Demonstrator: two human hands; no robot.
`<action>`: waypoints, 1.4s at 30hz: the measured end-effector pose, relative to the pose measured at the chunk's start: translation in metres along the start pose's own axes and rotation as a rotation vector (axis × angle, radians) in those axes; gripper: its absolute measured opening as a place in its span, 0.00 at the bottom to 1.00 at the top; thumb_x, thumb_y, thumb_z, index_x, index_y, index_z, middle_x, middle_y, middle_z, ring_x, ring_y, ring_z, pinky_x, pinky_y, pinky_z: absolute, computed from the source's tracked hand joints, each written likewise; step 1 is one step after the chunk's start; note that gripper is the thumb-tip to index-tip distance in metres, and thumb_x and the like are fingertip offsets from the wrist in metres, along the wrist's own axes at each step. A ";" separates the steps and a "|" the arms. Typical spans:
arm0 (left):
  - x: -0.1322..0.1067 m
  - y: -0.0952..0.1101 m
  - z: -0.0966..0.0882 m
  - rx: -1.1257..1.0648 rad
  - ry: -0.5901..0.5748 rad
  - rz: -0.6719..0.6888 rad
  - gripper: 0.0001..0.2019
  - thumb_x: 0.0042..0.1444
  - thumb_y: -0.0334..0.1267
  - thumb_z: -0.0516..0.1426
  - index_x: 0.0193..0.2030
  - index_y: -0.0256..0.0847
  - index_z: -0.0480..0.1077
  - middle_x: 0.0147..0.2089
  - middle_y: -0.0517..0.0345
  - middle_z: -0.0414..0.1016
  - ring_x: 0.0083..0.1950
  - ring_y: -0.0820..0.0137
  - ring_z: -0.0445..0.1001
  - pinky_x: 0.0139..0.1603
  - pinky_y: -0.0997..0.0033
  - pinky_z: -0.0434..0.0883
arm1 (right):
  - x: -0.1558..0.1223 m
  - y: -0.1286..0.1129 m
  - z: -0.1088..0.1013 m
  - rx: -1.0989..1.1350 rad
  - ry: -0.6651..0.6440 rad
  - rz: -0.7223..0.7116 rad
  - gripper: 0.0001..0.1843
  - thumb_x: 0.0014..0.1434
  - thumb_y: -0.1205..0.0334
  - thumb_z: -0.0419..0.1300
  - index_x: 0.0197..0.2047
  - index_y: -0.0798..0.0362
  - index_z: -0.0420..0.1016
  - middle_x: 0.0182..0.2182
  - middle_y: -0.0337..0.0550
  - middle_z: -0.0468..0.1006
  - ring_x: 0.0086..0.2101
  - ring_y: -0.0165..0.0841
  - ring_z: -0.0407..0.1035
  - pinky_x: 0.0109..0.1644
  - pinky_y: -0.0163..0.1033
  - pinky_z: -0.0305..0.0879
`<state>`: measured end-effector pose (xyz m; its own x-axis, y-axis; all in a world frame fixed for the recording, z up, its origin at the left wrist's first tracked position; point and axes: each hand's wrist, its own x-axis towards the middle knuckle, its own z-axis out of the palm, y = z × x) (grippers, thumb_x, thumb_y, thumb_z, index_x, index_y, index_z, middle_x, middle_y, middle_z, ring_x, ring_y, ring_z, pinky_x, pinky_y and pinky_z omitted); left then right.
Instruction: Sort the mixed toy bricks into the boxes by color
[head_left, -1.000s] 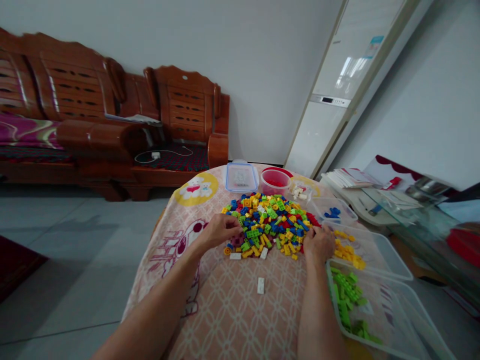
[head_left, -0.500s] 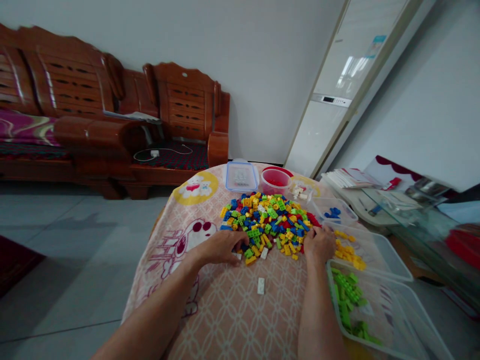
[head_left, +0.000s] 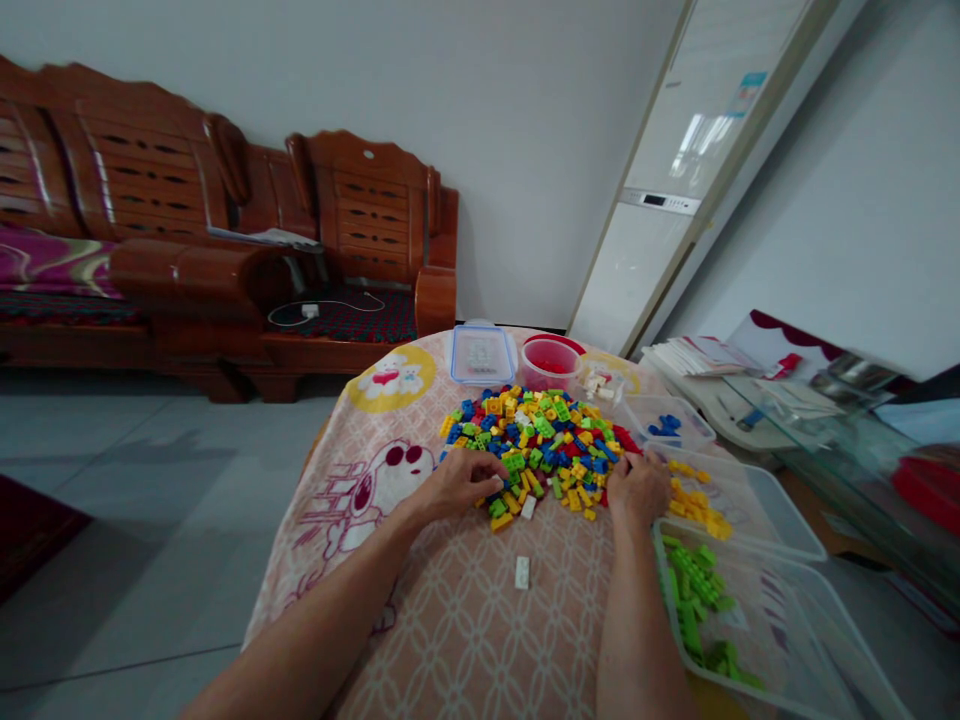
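A heap of mixed toy bricks [head_left: 544, 430] in yellow, blue, green, red and white lies on the cloth-covered table. My left hand [head_left: 466, 482] is at the heap's near left side, thumb and fingers pinched on a small white brick [head_left: 496, 483]. At the right edge of the heap rests my right hand [head_left: 637, 488], its fingers curled beside the red bricks [head_left: 624, 438]; what they hold, if anything, is hidden. Two white bricks lie nearby: one white brick [head_left: 529, 508] at the heap's front edge, another white brick [head_left: 523, 572] alone closer to me.
On the right stand clear boxes with green bricks [head_left: 694, 600], yellow bricks [head_left: 697, 508] and blue bricks [head_left: 665, 426]. Behind the heap are a blue-rimmed lidded box [head_left: 482, 354], a round pink tub [head_left: 551, 362] and white pieces [head_left: 600, 385]. A glass table [head_left: 840, 430] adjoins at right.
My left hand has lifted slightly up and right, and the white brick from under its fingers is now in its pinch. My right hand has stayed in place.
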<state>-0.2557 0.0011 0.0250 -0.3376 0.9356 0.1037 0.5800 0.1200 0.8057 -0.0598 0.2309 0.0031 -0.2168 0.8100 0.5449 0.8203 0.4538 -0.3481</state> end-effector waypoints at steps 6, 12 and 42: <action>-0.002 0.016 0.023 -0.078 -0.071 0.101 0.12 0.57 0.41 0.61 0.43 0.38 0.81 0.35 0.57 0.80 0.31 0.75 0.69 0.31 0.78 0.62 | -0.001 0.001 0.001 0.002 0.019 -0.011 0.18 0.62 0.64 0.52 0.40 0.58 0.84 0.55 0.61 0.76 0.51 0.46 0.67 0.54 0.48 0.61; 0.025 0.034 0.036 -0.081 -0.073 0.203 0.12 0.58 0.38 0.61 0.46 0.40 0.82 0.41 0.54 0.82 0.36 0.73 0.74 0.36 0.78 0.67 | 0.000 0.001 0.002 -0.001 0.003 -0.011 0.18 0.63 0.64 0.53 0.42 0.59 0.84 0.55 0.61 0.76 0.51 0.46 0.67 0.55 0.47 0.60; 0.053 0.048 0.022 0.377 -0.177 0.185 0.07 0.54 0.30 0.60 0.35 0.41 0.81 0.34 0.59 0.83 0.37 0.70 0.79 0.39 0.76 0.69 | -0.001 -0.003 -0.002 -0.035 -0.028 0.009 0.18 0.64 0.65 0.53 0.43 0.58 0.84 0.56 0.61 0.76 0.51 0.45 0.68 0.54 0.46 0.60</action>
<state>-0.2295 0.0634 0.0559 -0.0896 0.9912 0.0979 0.8590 0.0271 0.5113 -0.0612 0.2281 0.0054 -0.2239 0.8243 0.5199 0.8401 0.4337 -0.3259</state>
